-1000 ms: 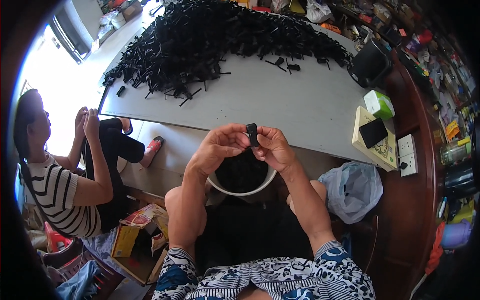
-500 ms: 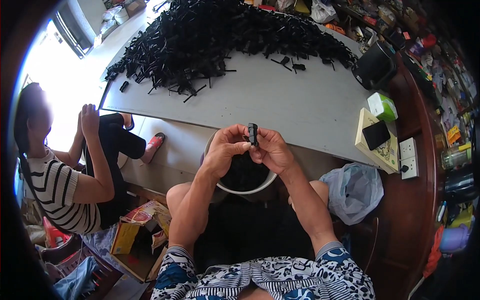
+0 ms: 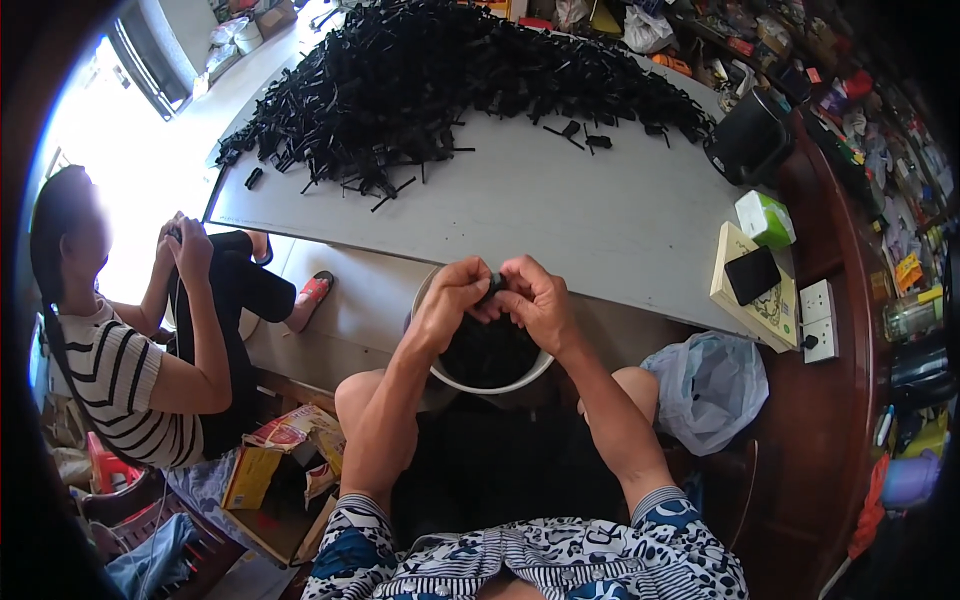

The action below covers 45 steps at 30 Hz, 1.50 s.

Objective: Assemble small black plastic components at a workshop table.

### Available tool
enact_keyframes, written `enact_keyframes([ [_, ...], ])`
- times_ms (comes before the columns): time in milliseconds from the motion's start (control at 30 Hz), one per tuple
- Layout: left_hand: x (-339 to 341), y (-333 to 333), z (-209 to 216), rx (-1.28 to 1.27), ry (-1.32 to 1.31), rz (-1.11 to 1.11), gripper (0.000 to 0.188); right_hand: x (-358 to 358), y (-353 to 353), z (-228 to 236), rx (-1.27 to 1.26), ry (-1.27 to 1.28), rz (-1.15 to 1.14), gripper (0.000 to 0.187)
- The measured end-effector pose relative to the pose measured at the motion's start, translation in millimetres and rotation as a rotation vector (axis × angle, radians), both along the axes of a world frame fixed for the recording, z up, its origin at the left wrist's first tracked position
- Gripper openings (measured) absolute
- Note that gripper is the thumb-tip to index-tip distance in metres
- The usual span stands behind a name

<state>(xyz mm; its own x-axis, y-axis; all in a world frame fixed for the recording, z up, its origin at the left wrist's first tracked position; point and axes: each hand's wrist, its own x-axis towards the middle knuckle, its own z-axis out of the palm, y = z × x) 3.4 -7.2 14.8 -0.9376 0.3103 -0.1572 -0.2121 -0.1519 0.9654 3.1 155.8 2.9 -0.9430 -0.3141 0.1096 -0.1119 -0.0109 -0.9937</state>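
Note:
Over a white bucket (image 3: 492, 389), my left hand (image 3: 450, 300) and my right hand (image 3: 541, 306) meet fingertip to fingertip. Between them is a small black plastic piece (image 3: 492, 288), tilted and largely covered by my fingers. Both hands are closed, with thumbs and fingers pinching the piece from either side. Dark pieces (image 3: 490, 350) fill the bucket below, too dim to tell apart. Beyond my hands, a large heap of black plastic pieces with thin strips (image 3: 400, 95) lies on the grey table (image 3: 600, 220).
At left another person (image 3: 120, 370) sits, hands raised around a small dark thing. A phone (image 3: 752, 275) lies on a book, with a tissue pack (image 3: 765, 218) and black kettle (image 3: 750, 135) behind it. A plastic bag (image 3: 705, 390) hangs right of my knee; an open carton (image 3: 285, 480) stands left.
The black piece has gone from upright and plainly visible to tilted and mostly covered, as my fingers shifted around it. The other person's hands have dropped slightly.

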Motion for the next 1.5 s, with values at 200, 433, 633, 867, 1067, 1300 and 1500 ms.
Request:
enact_keyframes([
  [200, 8.2, 14.9, -7.4, -0.365, 0.301, 0.170, 0.017, 4.9, -2.1, -2.9, 0.035, 0.114, -0.083, 0.021],
  [433, 8.4, 19.0, -13.3, 0.118, -0.007, 0.164, 0.018, 15.5, -6.8, -1.1, 0.277, 0.472, -0.236, 0.023],
  [633, -1.3, 6.5, -21.0, -0.365, -0.047, 0.086, 0.017, -8.2, 12.2, 13.1, 0.524, 0.328, -0.142, 0.029],
  [867, 7.9, 5.0, -18.5, -0.861, 0.359, 0.052, 0.022, -172.5, 64.8, 30.9, 1.015, 0.703, -0.492, 0.055],
  [1067, 10.1, 18.7, -15.9, -0.881, 0.317, -0.046, 0.017, -274.3, 83.9, 12.6, 1.228, 0.471, -0.513, 0.077],
  [1300, 12.5, 23.9, -7.8, -0.866, 0.335, -0.104, 0.017, -295.1, 81.8, -7.7, 1.200, 0.453, -0.550, 0.060],
  [1500, 12.4, 26.7, -9.8, -0.859, 0.360, -0.113, 0.014, -232.1, 81.6, -12.9, 1.080, 0.674, -0.497, 0.036],
])
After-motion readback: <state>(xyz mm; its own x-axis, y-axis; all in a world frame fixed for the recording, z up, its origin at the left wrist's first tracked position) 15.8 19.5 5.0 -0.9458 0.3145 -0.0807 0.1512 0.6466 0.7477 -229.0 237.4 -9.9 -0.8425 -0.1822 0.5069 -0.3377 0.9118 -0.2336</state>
